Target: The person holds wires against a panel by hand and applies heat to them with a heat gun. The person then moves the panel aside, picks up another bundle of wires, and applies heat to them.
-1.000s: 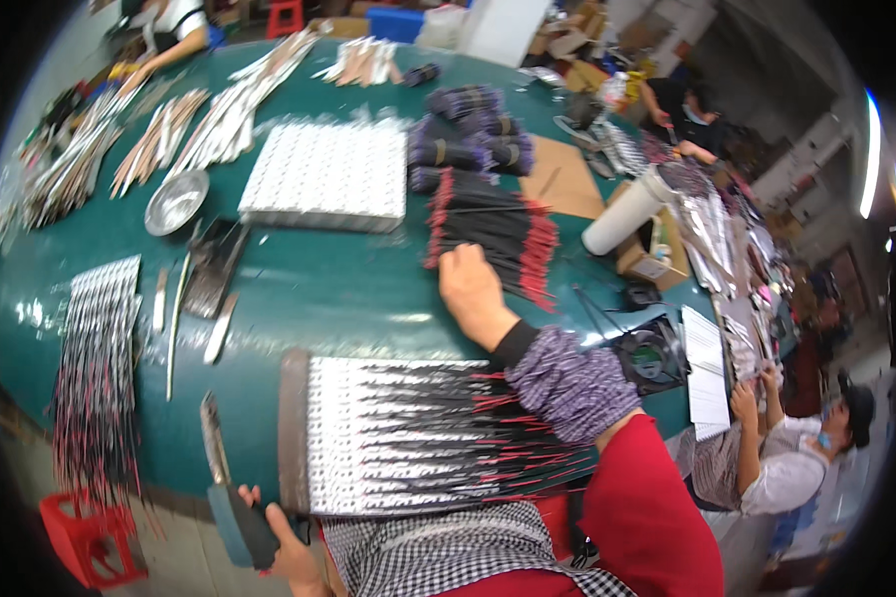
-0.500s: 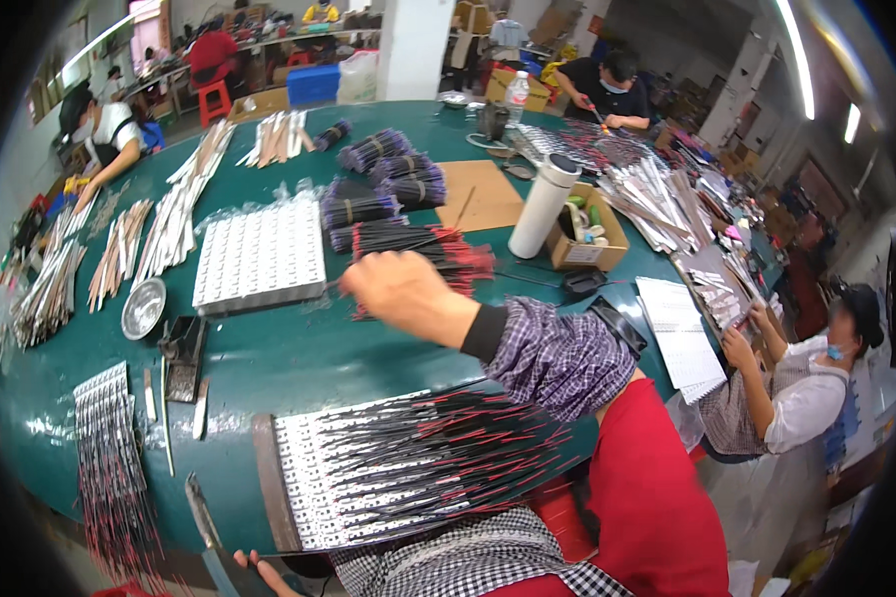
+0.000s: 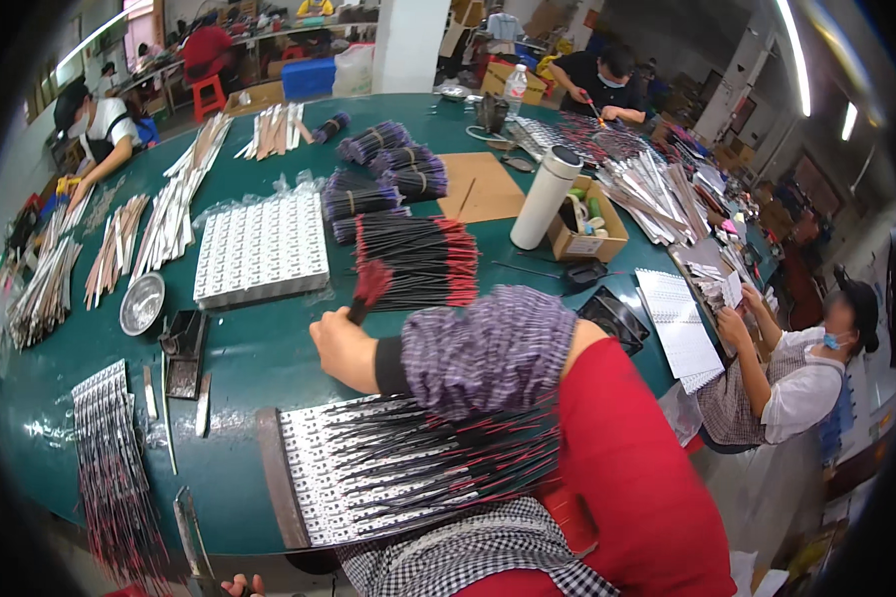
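Head view: print on the notebook (image 3: 675, 320) cannot be read. A red-and-black wire bundle (image 3: 371, 285) is pinched by the right hand (image 3: 341, 348), forearm (image 3: 488, 350) angled above the wired panel (image 3: 314, 488); green tabletop (image 3: 254, 360) is shown left of that hand. Past the lower table edge, a tool (image 3: 189, 534) is gripped by the mostly cropped left hand (image 3: 245, 585).

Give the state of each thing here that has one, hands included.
Right hand: closed on a bunch of red-tipped wires
Left hand: mostly cut off, holding a tool
White panel: flat, wires spread across it
White flask: standing, capped
Cardboard box: open, things inside
Metal bowl: right way up
Purple-black bundles: banded
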Motion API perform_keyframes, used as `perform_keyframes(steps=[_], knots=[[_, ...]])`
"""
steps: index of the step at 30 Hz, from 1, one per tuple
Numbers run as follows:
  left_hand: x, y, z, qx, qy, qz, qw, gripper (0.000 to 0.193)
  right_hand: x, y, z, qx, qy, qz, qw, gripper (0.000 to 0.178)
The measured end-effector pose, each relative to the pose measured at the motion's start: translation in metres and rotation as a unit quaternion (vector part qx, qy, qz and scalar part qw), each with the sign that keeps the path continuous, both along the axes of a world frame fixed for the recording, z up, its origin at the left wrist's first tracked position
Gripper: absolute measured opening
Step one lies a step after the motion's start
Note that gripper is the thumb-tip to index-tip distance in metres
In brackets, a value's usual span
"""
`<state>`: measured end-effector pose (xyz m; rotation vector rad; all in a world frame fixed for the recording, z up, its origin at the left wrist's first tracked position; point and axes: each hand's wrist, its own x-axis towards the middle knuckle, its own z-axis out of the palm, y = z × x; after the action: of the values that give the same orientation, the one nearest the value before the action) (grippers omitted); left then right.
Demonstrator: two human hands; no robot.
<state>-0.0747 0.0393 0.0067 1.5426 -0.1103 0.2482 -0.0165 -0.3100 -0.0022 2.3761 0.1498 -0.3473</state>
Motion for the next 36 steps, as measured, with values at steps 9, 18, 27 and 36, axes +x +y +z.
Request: perform_keyframes(steps=[9, 18, 27, 36], knots=[[0.026, -0.022, -0.015, -0.107, 0.167, -0.105, 0.974, 0.044, -0.027, 0.008, -0.021, 0.635, -0.216, -0.103, 0.734, 0.018], [0.036, -0.045, -0.008, -0.033, 0.221, -0.144, 0.964, 0.047, -0.019, 0.029, -0.038, 0.675, -0.217, -0.189, 0.679, 0.019], [0.041, -0.049, -0.025, 0.037, 0.256, -0.165, 0.952, 0.036, -0.014, 0.037, -0.043, 0.675, -0.227, -0.189, 0.676, 0.024], [0.046, -0.054, -0.031, 0.094, 0.2, -0.217, 0.951, 0.02, -0.015, 0.043, -0.046, 0.67, -0.241, -0.194, 0.675, 0.019]])
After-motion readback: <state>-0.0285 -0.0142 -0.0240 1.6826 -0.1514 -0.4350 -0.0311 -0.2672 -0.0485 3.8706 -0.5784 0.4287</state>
